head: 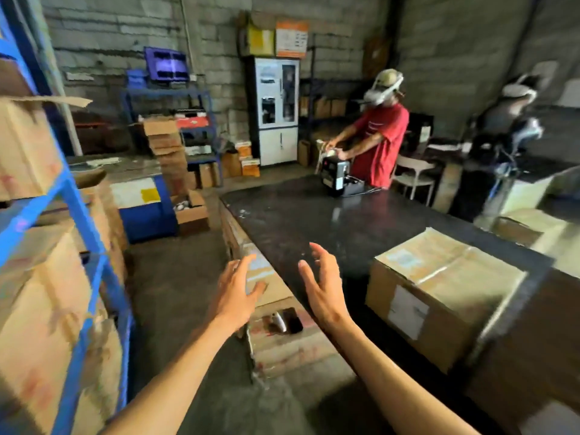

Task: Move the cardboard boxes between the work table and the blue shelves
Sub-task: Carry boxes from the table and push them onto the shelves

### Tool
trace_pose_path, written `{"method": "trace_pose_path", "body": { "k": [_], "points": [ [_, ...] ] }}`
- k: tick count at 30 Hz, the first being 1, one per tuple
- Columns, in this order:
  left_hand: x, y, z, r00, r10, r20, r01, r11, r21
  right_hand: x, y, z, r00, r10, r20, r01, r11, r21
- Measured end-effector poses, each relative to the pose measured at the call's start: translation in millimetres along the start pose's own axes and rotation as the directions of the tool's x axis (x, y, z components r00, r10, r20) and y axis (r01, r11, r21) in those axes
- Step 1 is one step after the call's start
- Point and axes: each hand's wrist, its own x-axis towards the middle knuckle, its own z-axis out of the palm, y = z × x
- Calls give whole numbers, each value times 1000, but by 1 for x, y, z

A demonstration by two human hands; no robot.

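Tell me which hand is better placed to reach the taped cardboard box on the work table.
Right. The right hand hangs open over the dark work table, nearer the taped cardboard box on its right. The left hand, also open, hovers off the table's edge, farther away.

Grey block walls enclose a dim concrete floor; a white cabinet stands upper centre, a white chair at right.

Taped cardboard box sat flat on black work table, right of both hands; boxes filled blue shelves to their left.
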Motion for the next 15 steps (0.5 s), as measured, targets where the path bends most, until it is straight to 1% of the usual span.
{"method": "trace_pose_path", "body": {
  "k": [2,3,6,7,8,11,14,15],
  "points": [
    [6,22,44,989,20,144,4,987,-163,-5,27,-40,994,84,-73,-88,995,-47],
    [9,30,63,980,33,194,10,976,-217,-7,38,-57,987,121,-101,-127,990,-58],
    [21,54,125,935,64,350,37,962,-272,-12,73,-109,959,191,-211,-213,973,-91],
    [25,59,143,918,54,392,68,954,-291,-14,83,-124,948,207,-242,-237,966,-103],
    [29,63,158,905,36,424,114,939,-323,-15,92,-135,939,225,-261,-260,960,-105],
    [38,71,205,865,-6,502,239,884,-401,-19,123,-166,892,313,-327,-343,939,-36],
    [44,71,241,828,-20,561,283,878,-387,-22,153,-190,813,351,-465,-459,877,-142],
    [47,71,252,812,-42,582,311,875,-372,-22,163,-198,784,374,-495,-500,854,-147]
  ]
}}
